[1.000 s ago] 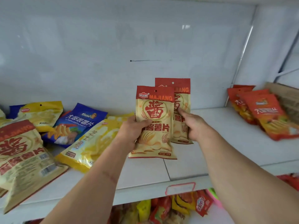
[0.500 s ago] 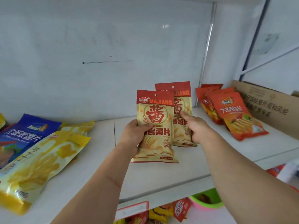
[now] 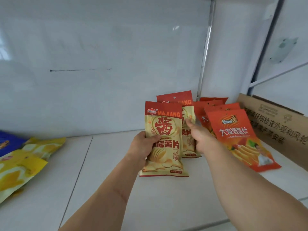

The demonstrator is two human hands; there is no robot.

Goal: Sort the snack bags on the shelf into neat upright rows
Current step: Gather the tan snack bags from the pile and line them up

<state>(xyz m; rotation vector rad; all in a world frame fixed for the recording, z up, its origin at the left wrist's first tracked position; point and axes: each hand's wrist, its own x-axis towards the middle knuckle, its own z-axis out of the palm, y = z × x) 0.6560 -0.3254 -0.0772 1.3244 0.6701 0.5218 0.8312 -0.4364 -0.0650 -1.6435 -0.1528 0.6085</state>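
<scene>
Though upright, front bag within left grip

The cream-and-red foil snack bag in front reads "MAJIANG" above a large "酱". The orange foil snack bag reads "大波浪薯片". The brown cardboard box carries printed Chinese text.

White shelf board, seamed into panels. White back panel behind it, marked with a thin dark horizontal line. Metal upright at the right rear corner. Brown cardboard box printed with Chinese text, far right. Soft, even daylight.
</scene>
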